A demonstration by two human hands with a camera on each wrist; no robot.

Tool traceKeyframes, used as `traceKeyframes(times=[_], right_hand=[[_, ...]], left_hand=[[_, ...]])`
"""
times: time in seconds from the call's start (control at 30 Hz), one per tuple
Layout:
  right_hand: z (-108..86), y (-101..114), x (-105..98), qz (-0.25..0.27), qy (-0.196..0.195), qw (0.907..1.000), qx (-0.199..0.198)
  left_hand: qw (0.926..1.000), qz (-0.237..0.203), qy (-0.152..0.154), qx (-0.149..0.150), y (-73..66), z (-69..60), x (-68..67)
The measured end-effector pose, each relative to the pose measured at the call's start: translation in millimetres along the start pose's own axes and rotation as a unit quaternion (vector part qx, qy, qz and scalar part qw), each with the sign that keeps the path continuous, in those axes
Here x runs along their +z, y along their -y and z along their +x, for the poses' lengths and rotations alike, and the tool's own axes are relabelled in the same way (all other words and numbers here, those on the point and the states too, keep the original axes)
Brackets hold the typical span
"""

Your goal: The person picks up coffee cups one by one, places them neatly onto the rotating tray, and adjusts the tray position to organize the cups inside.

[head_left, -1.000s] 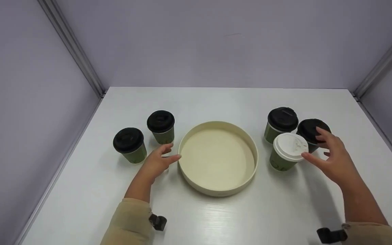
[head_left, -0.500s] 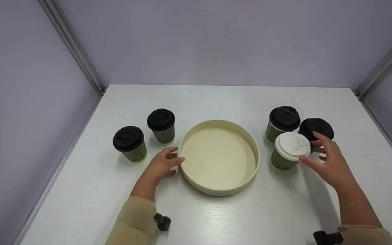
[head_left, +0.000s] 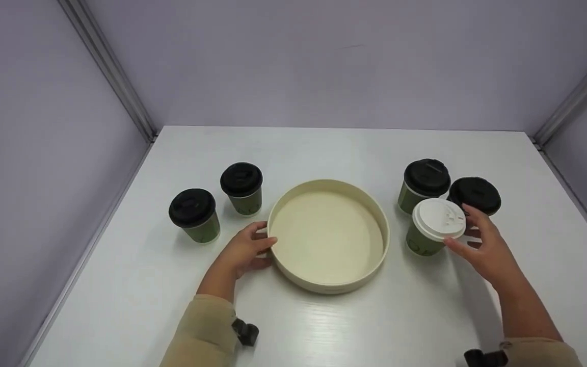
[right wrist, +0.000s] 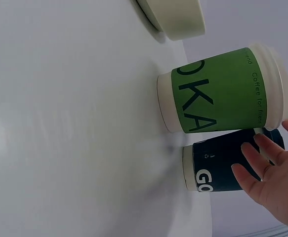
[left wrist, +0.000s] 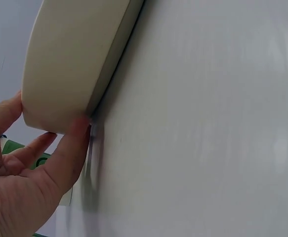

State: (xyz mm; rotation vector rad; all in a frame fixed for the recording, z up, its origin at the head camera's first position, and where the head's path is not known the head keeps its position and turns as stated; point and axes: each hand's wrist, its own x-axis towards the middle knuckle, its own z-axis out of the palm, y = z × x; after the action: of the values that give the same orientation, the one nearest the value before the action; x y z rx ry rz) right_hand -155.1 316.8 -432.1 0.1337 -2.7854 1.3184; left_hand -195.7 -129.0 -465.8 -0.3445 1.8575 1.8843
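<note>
My left hand (head_left: 245, 252) is at the left side of a round cream tray (head_left: 328, 288). Its thumb lies at the rim and other fingers meet the outer wall (left wrist: 67, 69) and lower edge, gripping it. On the right, my right hand (head_left: 489, 255) reaches beside a green paper coffee cup (head_left: 424, 242) with a white lid. Its fingers are spread; the thumb tip is at the lid's edge, and contact is hard to tell. Behind the fingers stands a dark-sleeved paper cup (right wrist: 223, 165) with a black lid, partly hidden.
Another black-lidded green cup (head_left: 426, 178) stands just behind the white-lidded one. Two more black-lidded cups, a nearer one (head_left: 193, 216) and a farther one (head_left: 242, 188), stand left of the tray. Pale walls border the white table (head_left: 319, 326) at the back and sides.
My left hand has moved slightly right and closed onto the tray's edge. My right hand has come left and nearer to the white-lidded cup. Tray and cups stand where they were.
</note>
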Motion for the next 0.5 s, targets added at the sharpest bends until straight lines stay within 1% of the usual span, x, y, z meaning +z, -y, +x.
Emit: traceKeyframes(times=[0.03, 0.07, 0.27, 0.37, 0.5], right_hand=[[0.3, -0.6, 0.8, 0.003, 0.001, 1.0, 0.003], [0.5, -0.8, 1.4, 0.003, 0.002, 1.0, 0.007], [2.4, -4.1, 3.9, 0.015, 0.002, 0.9997, 0.018], [3.5, -5.8, 5.5, 0.029, -0.003, 0.9995, 0.015], [4.2, -7.8, 9.2, 0.065, -0.012, 0.9978, 0.004]], left_hand=[[1.0, -0.008, -0.001, 0.0, 2.8, 3.3, -0.9], [0.9999, -0.014, -0.001, -0.001, 3.5, 3.8, -1.0], [0.9989, -0.047, 0.006, -0.002, 5.0, 3.6, -1.0], [0.9983, -0.058, 0.01, -0.002, 5.5, 3.7, -1.1], [0.9981, -0.06, 0.017, 0.002, 7.2, 4.5, -2.3]])
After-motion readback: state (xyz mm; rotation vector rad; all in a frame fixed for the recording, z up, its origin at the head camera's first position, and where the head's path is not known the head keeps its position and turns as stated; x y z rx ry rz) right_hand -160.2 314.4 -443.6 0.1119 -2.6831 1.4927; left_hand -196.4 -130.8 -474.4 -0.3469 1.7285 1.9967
